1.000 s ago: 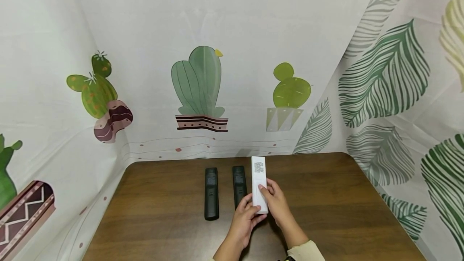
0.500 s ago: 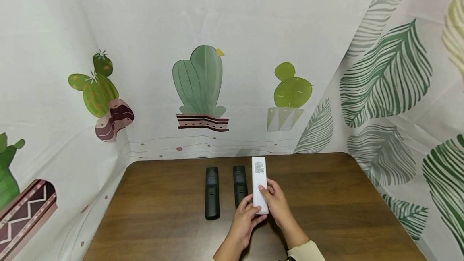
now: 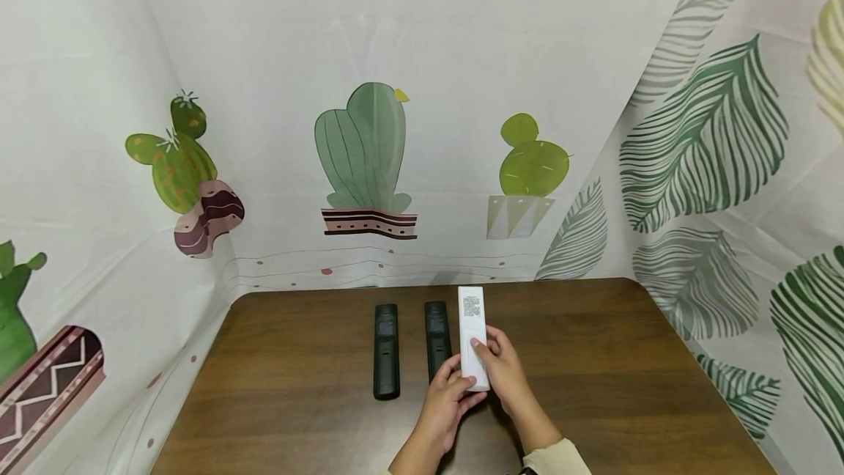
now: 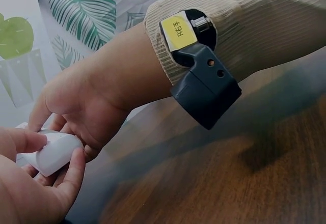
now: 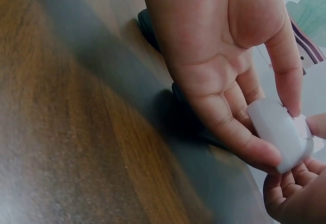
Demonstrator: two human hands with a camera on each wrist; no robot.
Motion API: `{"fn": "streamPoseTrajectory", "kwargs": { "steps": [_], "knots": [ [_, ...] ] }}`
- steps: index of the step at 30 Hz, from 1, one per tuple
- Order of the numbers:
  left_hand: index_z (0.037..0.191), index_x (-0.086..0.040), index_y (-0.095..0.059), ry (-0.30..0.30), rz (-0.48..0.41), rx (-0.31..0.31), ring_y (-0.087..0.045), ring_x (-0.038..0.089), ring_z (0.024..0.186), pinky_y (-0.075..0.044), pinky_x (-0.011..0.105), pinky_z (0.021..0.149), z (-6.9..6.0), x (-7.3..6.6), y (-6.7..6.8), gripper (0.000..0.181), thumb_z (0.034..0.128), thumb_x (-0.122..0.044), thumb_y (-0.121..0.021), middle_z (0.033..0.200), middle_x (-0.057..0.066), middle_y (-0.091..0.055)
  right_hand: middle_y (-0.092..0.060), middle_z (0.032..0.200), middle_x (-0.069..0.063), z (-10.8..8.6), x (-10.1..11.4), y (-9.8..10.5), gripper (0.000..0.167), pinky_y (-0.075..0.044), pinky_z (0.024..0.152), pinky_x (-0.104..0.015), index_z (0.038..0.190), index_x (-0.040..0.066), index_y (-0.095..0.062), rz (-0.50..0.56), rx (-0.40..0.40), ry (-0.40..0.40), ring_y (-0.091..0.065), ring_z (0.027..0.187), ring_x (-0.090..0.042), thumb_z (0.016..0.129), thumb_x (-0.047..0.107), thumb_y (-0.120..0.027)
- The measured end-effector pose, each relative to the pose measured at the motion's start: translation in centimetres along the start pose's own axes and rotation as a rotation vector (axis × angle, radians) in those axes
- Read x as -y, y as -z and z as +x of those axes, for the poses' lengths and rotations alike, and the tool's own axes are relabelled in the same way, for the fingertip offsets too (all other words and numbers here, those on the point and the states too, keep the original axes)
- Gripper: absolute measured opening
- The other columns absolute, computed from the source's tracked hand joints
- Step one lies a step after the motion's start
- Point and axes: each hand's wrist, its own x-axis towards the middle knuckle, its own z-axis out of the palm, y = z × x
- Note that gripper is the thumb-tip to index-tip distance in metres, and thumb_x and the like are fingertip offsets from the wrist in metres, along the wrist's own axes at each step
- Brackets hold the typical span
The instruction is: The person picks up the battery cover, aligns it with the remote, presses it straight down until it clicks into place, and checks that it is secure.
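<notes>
Both hands grip a white remote control (image 3: 471, 314) above the table, its back with a printed label turned up in the head view. My left hand (image 3: 443, 405) holds the near end, thumb on the back and fingers curled beneath. Higher up on the right side, my right hand (image 3: 504, 369) grips it with the thumb pressed on the back. In the left wrist view the near end of the white remote (image 4: 53, 152) shows between the fingers of both hands. Part of the remote's underside is hidden by the fingers.
Two black remote controls lie face down on the wooden table (image 3: 283, 372): one black remote (image 3: 386, 354) to the left, another black remote (image 3: 438, 336) beside the white one, its near end hidden by the left hand. A printed cloth (image 3: 448, 94) hangs behind the table.
The hands and the white remote stay almost still, with both hands keeping their grip. The whole head view has shifted very slightly.
</notes>
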Motion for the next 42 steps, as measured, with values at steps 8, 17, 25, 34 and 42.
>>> {"fn": "streamPoseTrajectory", "kwargs": {
  "steps": [8, 17, 25, 34, 42],
  "knots": [
    [0.147, -0.002, -0.041, 0.019, 0.004, -0.003, -0.068, 0.018, 0.101, -0.058, 0.036, 0.089, 0.2, 0.1, -0.1, 0.059, 0.0916, -0.007, -0.062, 0.123, 0.009, -0.067, -0.070, 0.104, -0.018, -0.2, 0.0, -0.1, 0.043, -0.051, 0.071, -0.027, 0.138, 0.001, -0.050, -0.008, -0.003, 0.019, -0.063, 0.081, -0.014, 0.100, 0.016, -0.062],
    [0.148, -0.002, -0.041, 0.019, 0.004, -0.003, -0.068, 0.018, 0.101, -0.057, 0.036, 0.090, 0.2, 0.1, 0.0, 0.060, 0.0917, -0.007, -0.062, 0.124, 0.009, -0.067, -0.070, 0.103, -0.016, 0.0, -0.2, 0.0, 0.042, -0.051, 0.072, -0.027, 0.137, 0.004, -0.052, 0.006, -0.012, 0.005, -0.063, 0.082, -0.016, 0.099, 0.015, -0.063],
    [0.148, 0.000, -0.041, 0.011, 0.023, 0.005, -0.067, 0.018, 0.102, -0.058, 0.034, 0.089, 0.0, -0.3, -0.2, 0.059, 0.0928, -0.006, -0.060, 0.125, 0.012, -0.065, -0.070, 0.109, -0.020, -0.1, 0.0, 0.1, 0.047, -0.050, 0.072, -0.026, 0.141, 0.000, -0.049, 0.002, -0.014, 0.000, -0.062, 0.083, -0.014, 0.100, 0.018, -0.062],
    [0.151, 0.005, -0.036, -0.010, 0.055, 0.018, -0.067, 0.019, 0.107, -0.057, 0.033, 0.091, -0.3, -0.9, -0.6, 0.062, 0.0937, -0.006, -0.058, 0.137, 0.019, -0.060, -0.068, 0.110, -0.022, -0.2, 0.3, 0.4, 0.049, -0.049, 0.072, -0.025, 0.146, 0.000, -0.047, 0.017, -0.009, 0.019, -0.060, 0.083, -0.013, 0.101, 0.015, -0.060],
    [0.150, 0.009, -0.036, -0.021, 0.064, 0.025, -0.064, 0.021, 0.115, -0.056, 0.036, 0.095, -0.5, -1.0, -0.7, 0.061, 0.0951, -0.007, -0.056, 0.150, 0.026, -0.048, -0.065, 0.111, -0.021, -0.2, 0.1, 0.9, 0.050, -0.051, 0.071, -0.025, 0.146, 0.002, -0.049, -0.016, -0.016, 0.038, -0.061, 0.083, -0.013, 0.100, 0.016, -0.060]
  ]
}}
